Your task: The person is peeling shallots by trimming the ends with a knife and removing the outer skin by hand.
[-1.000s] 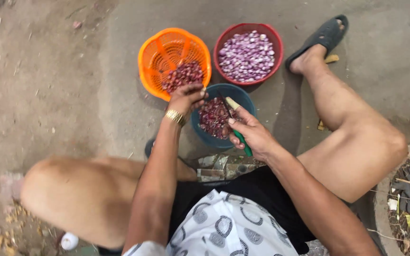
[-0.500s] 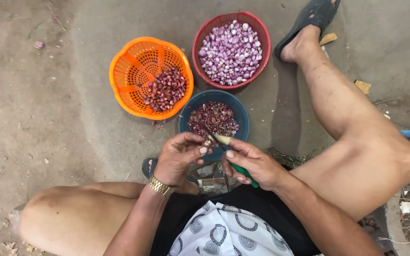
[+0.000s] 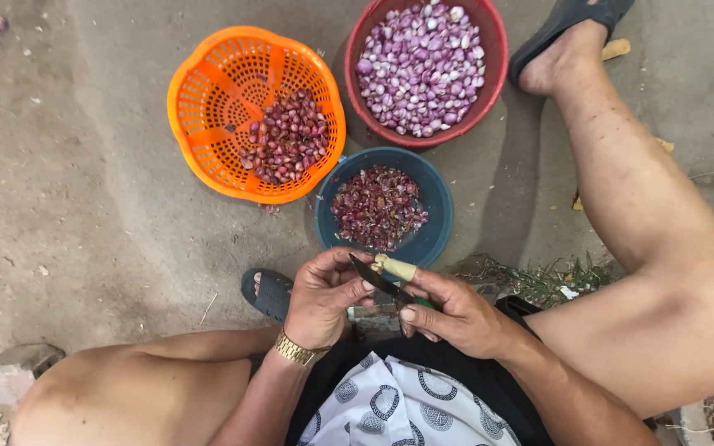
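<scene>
floor [image 3: 109,215]: you see bare grey concrete, dusty | light: daylight, soft shadows | 4 o'clock: dry plant debris [image 3: 539,281] | 8 o'clock: broken stone [image 3: 18,367]

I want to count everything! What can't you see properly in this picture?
- Left hand: head view; curled fingers hide whatever it holds.
- Knife: right hand covers its handle.
- Red bowl: top edge cuts its rim.
- Sandal: partly behind the left wrist.

Knife [image 3: 378,279] between both hands, above bowl [image 3: 440,219]
</scene>
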